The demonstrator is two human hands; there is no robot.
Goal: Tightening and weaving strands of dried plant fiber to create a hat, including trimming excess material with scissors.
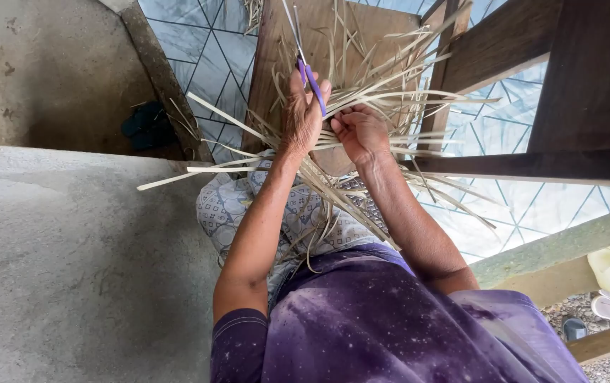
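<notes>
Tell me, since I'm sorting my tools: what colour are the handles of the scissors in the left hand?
Purple, seen in the head view: the scissors in the left hand.

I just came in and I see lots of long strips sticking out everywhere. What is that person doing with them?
A person in a purple shirt is sitting and working a bundle of pale, flat strips held over their lap. The left hand holds purple-handled scissors, blades pointing up and away. The right hand pinches some of the strips close beside it. Strip ends fan out on all sides, and part of the bundle looks woven together. In front stands a wooden frame on a tiled floor.
</notes>
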